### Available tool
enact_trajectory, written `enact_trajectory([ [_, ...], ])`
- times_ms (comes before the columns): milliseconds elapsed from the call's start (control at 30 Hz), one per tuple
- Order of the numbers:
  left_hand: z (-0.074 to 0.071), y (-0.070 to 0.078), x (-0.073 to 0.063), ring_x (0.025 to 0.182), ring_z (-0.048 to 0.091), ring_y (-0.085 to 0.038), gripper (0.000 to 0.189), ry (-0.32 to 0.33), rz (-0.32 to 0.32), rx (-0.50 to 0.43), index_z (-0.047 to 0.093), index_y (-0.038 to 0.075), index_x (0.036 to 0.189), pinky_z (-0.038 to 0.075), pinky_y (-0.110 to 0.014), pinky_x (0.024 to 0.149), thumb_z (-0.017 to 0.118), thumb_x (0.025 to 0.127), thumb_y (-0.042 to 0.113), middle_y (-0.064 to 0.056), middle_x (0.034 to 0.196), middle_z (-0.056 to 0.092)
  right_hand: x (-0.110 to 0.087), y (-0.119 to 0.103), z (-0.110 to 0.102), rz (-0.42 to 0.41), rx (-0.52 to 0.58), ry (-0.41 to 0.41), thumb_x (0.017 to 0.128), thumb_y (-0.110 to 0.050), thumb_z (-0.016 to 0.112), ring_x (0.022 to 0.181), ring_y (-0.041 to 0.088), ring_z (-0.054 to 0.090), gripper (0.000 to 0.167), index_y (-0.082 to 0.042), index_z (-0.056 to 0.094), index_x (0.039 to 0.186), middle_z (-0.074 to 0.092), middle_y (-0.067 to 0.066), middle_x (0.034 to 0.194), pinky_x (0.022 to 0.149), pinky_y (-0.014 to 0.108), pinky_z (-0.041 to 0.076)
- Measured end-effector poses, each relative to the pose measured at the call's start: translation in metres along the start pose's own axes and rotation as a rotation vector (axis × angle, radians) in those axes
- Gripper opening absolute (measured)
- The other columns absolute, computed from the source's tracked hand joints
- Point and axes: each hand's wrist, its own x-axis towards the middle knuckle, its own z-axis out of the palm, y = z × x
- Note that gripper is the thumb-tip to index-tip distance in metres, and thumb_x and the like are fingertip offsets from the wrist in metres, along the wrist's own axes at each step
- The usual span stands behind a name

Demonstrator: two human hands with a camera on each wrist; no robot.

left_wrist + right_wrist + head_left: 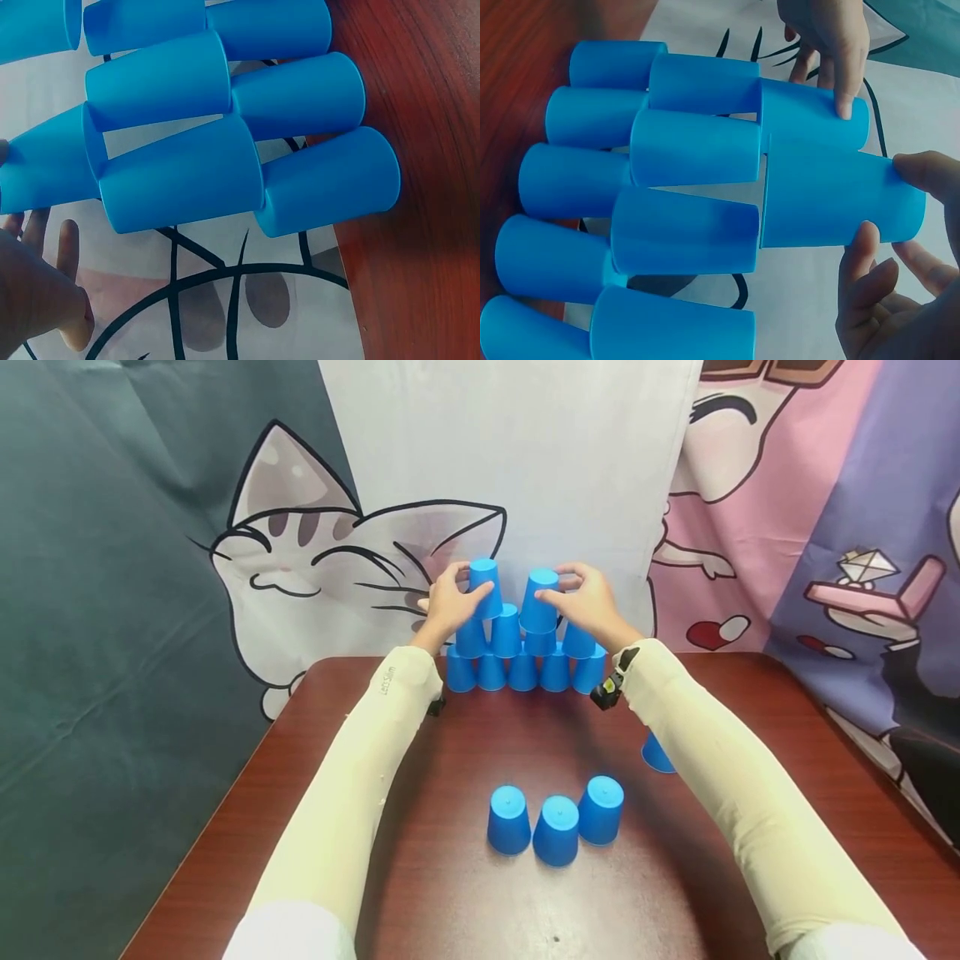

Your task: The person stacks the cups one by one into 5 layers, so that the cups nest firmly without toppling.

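Upside-down blue cups stand in a stacked wall at the back of the table, with a bottom row (522, 672) and a second row (506, 632) above it. At the left of the third level, my left hand (450, 603) holds a blue cup (485, 587) by its upper part, its rim at the tops of the second-row cups. My right hand (590, 603) pinches another blue cup (832, 199) near its base, thumb on one side and fingers on the other. This cup's rim is close over the second row, right of the left-hand cup.
Three loose upside-down cups (557, 832) stand on the brown table (442, 893) in front of the wall. One more cup (657, 755) is partly hidden behind my right forearm. A printed cloth backdrop (585, 460) hangs right behind the stack.
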Motion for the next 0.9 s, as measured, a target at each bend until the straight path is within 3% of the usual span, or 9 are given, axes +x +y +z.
enact_trajectory([
  [567,-0.008,-0.002,-0.003,0.134,0.040,-0.025,0.062,-0.016,-0.001,0.047,0.045,0.023,0.144,0.014,-0.061,0.106,0.067,0.092,0.049,0.001,0.143,0.055,0.018,-0.020,0.005,0.027,-0.032,0.010,0.090,-0.041,0.072,0.122,0.030,0.059,0.064,-0.016,0.049,0.145,0.056,0.013,0.141,0.097,0.044,0.050],
  [900,0.000,-0.002,-0.013,0.134,0.041,-0.025,0.068,0.025,-0.035,0.116,0.043,0.023,0.145,0.014,-0.063,0.106,0.068,0.089,0.052,0.002,0.144,0.053,0.025,-0.019,0.015,0.028,-0.083,0.003,0.091,-0.042,0.070,0.125,0.032,0.056,0.066,-0.014,0.047,0.146,0.054,0.014,0.143,0.099,0.046,0.048],
])
